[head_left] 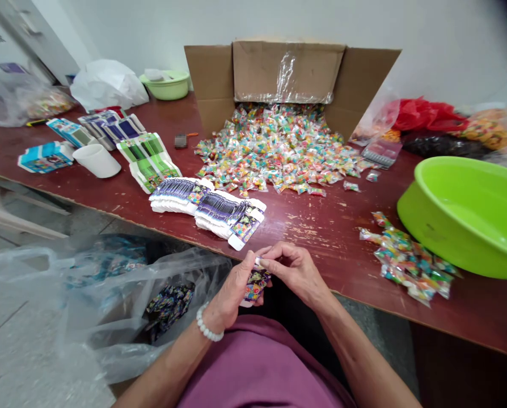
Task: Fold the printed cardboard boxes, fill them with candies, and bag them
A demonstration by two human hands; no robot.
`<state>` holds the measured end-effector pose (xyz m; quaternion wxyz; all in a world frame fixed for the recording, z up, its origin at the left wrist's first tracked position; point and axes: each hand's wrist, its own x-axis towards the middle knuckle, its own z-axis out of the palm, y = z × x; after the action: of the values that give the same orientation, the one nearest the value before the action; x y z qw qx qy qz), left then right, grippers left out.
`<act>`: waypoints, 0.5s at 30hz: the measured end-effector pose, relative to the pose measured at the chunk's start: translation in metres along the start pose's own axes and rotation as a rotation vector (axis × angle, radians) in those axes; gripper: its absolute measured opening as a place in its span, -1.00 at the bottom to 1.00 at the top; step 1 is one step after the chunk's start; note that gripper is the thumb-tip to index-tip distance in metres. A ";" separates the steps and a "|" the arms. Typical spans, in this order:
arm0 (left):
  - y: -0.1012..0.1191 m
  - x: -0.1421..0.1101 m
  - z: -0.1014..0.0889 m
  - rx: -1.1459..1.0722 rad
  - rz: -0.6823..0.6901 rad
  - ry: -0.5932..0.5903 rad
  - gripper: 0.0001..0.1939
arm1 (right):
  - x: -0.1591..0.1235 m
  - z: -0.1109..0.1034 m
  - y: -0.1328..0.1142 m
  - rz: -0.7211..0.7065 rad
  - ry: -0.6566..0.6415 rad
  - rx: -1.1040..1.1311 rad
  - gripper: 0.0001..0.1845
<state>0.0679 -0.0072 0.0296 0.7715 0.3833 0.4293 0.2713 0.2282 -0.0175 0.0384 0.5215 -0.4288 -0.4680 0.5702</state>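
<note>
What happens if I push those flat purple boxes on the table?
The purple boxes would probably fan apart, since they lie overlapping in rows. Each is probably light, looking like thin card. Some might drop, lying near the edge of the table.

The small carton (257,283) at the near middle is dark purple with a multicoloured print. Beyond it to the left, fanned flat cartons (222,211) show purple and white; the green cartons (148,161) sit farther left. The tabletop (321,226) is dark red with pale scuffs, the right-hand basin (453,226) lime green.
</note>
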 end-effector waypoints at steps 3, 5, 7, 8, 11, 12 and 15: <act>-0.002 0.002 0.001 -0.084 -0.014 -0.016 -0.31 | -0.007 0.000 0.005 -0.088 -0.051 -0.114 -0.80; -0.003 0.003 0.002 -0.152 -0.036 -0.015 -0.32 | -0.012 0.004 0.011 -0.188 -0.022 -0.215 -0.87; -0.004 0.003 0.003 -0.218 -0.058 -0.004 -0.35 | -0.017 0.008 0.019 -0.264 0.027 -0.304 -0.89; -0.004 0.002 0.003 -0.237 -0.069 0.002 -0.38 | -0.018 0.009 0.022 -0.282 0.037 -0.342 -0.88; -0.006 -0.004 0.000 -0.243 -0.114 0.000 -0.44 | -0.009 -0.001 0.028 -0.276 -0.026 -0.437 -0.85; -0.007 -0.007 -0.001 -0.247 -0.132 -0.007 -0.43 | -0.001 -0.011 0.028 -0.270 -0.035 -0.467 -0.84; -0.015 -0.015 -0.007 -0.284 -0.188 -0.034 -0.45 | 0.043 -0.064 0.021 -0.186 0.199 -0.670 -0.77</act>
<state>0.0559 -0.0243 0.0216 0.8469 0.2331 0.4075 0.2496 0.2825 0.0301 0.0057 0.4446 -0.5848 -0.6129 0.2909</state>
